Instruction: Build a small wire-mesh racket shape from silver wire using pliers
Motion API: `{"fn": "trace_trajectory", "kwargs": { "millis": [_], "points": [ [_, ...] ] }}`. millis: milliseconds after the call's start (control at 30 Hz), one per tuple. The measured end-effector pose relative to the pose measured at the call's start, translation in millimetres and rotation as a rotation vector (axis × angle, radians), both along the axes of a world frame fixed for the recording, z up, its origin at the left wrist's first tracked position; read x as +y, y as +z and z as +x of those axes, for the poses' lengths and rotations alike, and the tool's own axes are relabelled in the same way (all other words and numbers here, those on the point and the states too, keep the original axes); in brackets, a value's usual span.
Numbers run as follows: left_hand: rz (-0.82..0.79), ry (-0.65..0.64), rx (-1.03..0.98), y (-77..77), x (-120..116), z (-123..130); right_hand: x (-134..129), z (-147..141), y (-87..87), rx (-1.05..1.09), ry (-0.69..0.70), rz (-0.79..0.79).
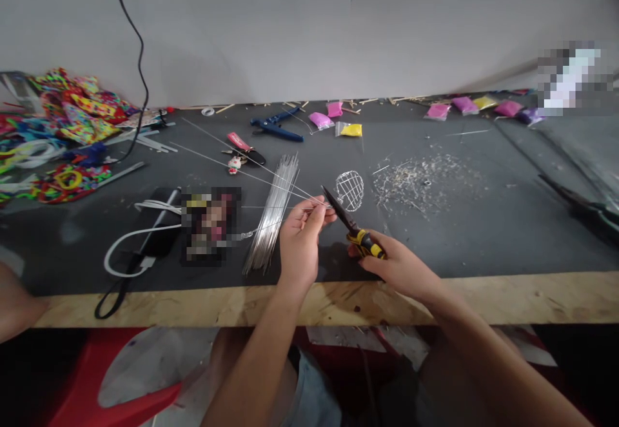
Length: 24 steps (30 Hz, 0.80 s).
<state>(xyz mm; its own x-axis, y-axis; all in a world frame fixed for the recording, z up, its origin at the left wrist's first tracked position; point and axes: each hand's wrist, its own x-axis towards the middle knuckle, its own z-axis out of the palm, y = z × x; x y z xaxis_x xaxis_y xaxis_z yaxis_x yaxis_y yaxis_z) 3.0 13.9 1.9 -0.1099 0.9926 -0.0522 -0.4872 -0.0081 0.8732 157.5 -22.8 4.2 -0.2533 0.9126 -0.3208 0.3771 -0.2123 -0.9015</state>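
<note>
- Stretched across the scene: a dark gray tabletop [507, 240], bounded near by a pale wooden edge [193, 306] and far by a gray wall [290, 27], with a wide run of bare surface right of both hands.
- Piled along the left side, well apart from the hands: a heap of colorful packs [87, 120].
- Scattered over the middle right, far of the right hand: metal clippings [411, 185].
- Laid just left of the left hand: a bundle of straight wires [271, 227], ending close to the wooden edge and narrowing the room there.
- Curled around yellow-and-black pliers [366, 244]: the right hand [399, 266], aiming the tool far and left, close to the left fingertips.
- Pinched narrowly around thin wires [213, 137]: the left hand [300, 243], with long ends trailing far left.
- Set just far of the pliers: a rounded wire mesh [349, 189], with gray surface between mesh and clippings.
</note>
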Motion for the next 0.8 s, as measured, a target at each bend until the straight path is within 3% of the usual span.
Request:
{"fn": "trace_trajectory", "kwargs": {
  "millis": [800],
  "points": [
    [0.028, -0.059, 0.0, -4.1, 2.2, -7.6, -2.1, 1.9, -5.2, 0.095, 0.017, -0.045]
  ]
}}
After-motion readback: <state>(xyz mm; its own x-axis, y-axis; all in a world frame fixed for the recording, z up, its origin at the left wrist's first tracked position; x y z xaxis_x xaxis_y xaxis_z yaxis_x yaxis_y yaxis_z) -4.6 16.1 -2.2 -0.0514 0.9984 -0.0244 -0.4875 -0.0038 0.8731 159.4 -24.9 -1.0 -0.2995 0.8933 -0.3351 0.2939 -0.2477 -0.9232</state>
